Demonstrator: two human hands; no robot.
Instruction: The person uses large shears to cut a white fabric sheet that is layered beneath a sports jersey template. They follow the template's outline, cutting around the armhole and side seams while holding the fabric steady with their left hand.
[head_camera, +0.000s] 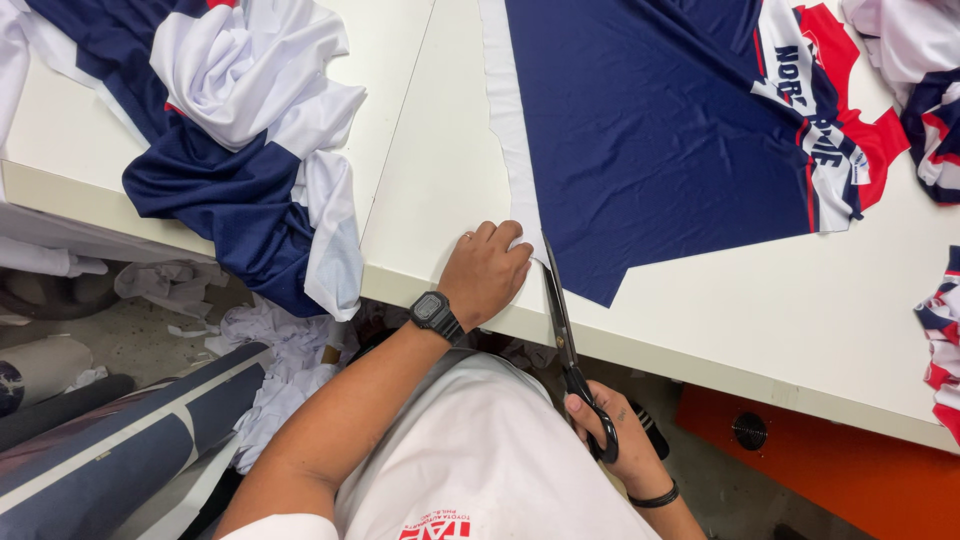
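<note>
Head view: the left hand (487, 272) lies knuckles up at the near edge of the white table (760, 310), fingers curled and bunched, pressing down on the white margin strip (508, 120) of the navy printed fabric (650, 130). That pressure seems meant to keep the cloth flat and taut just beside the blades. A black wristwatch (435, 315) sits behind the knuckles.

The right hand (610, 435) hangs below the table edge, fingers threaded through the black handles of the scissors (562, 320) and closed round them. The blades run up from those fingers to the strip, tips just right of the left fingertips, at the seam between white margin and navy. The blades look nearly together, though the steep angle makes that hard to judge. A black band circles the right wrist.

Beyond the left fingers, a crumpled heap of navy and white cloth (240, 130) drapes over the table's corner, well apart from the cut. To the right of the scissors the navy panel ends in red and white printed sections (830, 110). Nothing lies across the blade line. Under the table, left of the forearm, are white scraps (270, 345) and fabric rolls (110, 450).
</note>
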